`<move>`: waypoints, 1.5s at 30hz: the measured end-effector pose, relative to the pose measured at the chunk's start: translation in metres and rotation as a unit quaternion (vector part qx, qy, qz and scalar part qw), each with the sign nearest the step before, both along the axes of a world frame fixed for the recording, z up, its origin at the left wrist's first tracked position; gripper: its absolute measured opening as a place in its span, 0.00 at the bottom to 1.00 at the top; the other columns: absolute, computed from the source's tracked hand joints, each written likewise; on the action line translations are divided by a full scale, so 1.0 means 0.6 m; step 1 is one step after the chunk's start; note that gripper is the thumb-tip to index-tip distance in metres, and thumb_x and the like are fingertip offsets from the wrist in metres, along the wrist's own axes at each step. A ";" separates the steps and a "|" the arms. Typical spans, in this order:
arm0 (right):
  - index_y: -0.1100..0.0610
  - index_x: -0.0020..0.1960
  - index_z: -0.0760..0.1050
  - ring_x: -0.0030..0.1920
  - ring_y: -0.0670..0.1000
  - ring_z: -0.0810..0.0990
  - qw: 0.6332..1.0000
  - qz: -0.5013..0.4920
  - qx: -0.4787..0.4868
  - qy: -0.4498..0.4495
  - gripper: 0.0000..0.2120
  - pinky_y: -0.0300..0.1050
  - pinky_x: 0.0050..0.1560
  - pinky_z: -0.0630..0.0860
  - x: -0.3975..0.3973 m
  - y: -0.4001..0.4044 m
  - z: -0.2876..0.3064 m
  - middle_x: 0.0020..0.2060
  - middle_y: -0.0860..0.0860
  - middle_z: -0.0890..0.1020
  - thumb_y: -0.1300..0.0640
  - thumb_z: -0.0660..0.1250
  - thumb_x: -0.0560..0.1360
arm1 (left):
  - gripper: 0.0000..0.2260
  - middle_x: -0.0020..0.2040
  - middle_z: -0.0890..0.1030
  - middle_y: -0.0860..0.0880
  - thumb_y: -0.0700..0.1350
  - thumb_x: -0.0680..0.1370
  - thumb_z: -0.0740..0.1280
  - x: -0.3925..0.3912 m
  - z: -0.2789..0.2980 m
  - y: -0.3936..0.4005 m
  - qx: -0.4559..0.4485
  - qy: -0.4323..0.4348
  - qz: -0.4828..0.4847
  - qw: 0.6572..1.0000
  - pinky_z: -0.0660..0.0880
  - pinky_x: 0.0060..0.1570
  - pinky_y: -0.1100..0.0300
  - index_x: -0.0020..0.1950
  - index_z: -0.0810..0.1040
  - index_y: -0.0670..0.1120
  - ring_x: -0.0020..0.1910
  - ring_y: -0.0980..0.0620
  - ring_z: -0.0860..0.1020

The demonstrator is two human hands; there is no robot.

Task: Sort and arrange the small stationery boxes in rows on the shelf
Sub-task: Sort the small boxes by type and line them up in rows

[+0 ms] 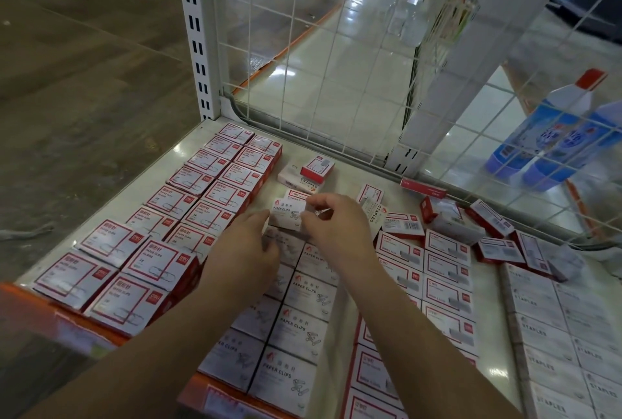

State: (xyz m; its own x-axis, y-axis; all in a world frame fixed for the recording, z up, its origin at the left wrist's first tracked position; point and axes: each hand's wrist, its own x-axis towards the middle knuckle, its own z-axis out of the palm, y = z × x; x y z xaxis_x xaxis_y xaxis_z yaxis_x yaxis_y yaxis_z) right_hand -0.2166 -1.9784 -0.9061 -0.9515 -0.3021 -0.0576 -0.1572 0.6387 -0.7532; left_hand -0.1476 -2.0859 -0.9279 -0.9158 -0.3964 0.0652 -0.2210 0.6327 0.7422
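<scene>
Both hands meet over a white shelf [340, 179]: right hand [336, 223] pinches a paper clips box [287, 213] (white, tilted); left hand [250, 243] rests beside it, fingers relaxed

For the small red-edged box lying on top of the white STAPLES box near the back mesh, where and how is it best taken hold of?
Probably by its two long side edges, pinched from above. The small red-edged box lies flat on the white STAPLES box, raised off the shelf, so its sides are exposed and nothing crowds them. The wire mesh stands behind, so come from the front. Both the left hand and right hand are busy at a paper clips box.
</scene>
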 end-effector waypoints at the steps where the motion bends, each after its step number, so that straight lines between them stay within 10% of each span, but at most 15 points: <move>1: 0.55 0.55 0.78 0.50 0.46 0.76 1.000 0.006 0.007 0.001 0.10 0.40 0.51 0.75 -0.002 0.002 0.001 0.52 0.51 0.79 0.58 0.65 0.75 | 0.16 0.51 0.73 0.54 0.40 0.77 0.61 0.000 0.000 0.001 0.004 0.003 -0.001 1.000 0.70 0.42 0.66 0.65 0.73 0.47 0.47 0.56 0.72; 45: 0.54 0.60 0.77 0.55 0.46 0.76 0.998 0.038 0.045 -0.025 0.12 0.40 0.57 0.72 -0.017 0.020 -0.018 0.56 0.49 0.80 0.58 0.62 0.78 | 0.16 0.55 0.70 0.50 0.43 0.78 0.60 -0.017 0.005 0.011 -0.038 -0.032 0.007 0.999 0.64 0.38 0.69 0.66 0.72 0.44 0.45 0.58 0.67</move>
State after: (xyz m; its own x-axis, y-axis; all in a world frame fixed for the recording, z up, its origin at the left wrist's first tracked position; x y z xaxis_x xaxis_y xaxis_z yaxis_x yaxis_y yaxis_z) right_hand -0.2269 -1.9665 -0.9169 -0.9217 -0.3642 -0.1336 -0.1717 0.6918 -0.7014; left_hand -0.1581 -2.0796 -0.9250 -0.9131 -0.4061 0.0376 -0.2756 0.6823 0.6771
